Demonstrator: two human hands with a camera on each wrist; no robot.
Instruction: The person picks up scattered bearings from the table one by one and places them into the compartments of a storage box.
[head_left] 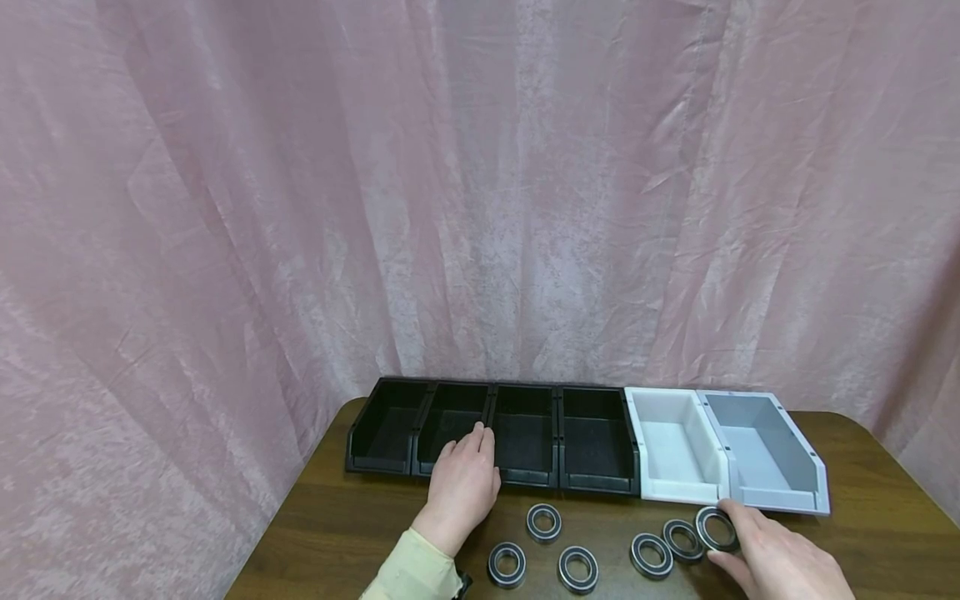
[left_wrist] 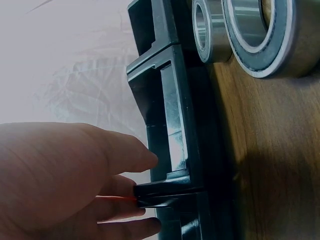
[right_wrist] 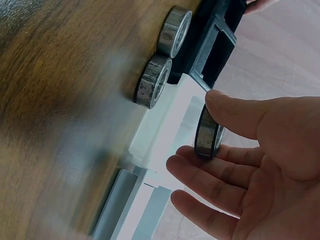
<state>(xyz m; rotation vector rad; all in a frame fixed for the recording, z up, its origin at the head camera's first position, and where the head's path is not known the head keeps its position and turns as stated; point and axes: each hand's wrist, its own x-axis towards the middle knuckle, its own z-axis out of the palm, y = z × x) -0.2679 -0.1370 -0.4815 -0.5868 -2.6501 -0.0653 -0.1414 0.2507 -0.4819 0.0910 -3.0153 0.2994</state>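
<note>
My right hand (head_left: 783, 552) pinches a ball bearing (right_wrist: 206, 135) between thumb and fingers, raised in front of the white bin's front edge. Two more bearings lie on the table just left of it, a near one (head_left: 683, 523) and a farther one (head_left: 651, 537). My left hand (head_left: 461, 487) reaches over the front of the row of black bins, its fingers extended at the divider between the second bin (head_left: 459, 400) and the third bin (head_left: 525, 446). Nothing shows in its grasp. Three bearings lie to its right, one (head_left: 531, 522) nearest the bins.
Black bins stand side by side along the back of the wooden table (head_left: 315, 517). A white bin (head_left: 678, 450) and a light grey bin (head_left: 765, 454) continue the row to the right. A pink curtain (head_left: 525, 208) hangs close behind them.
</note>
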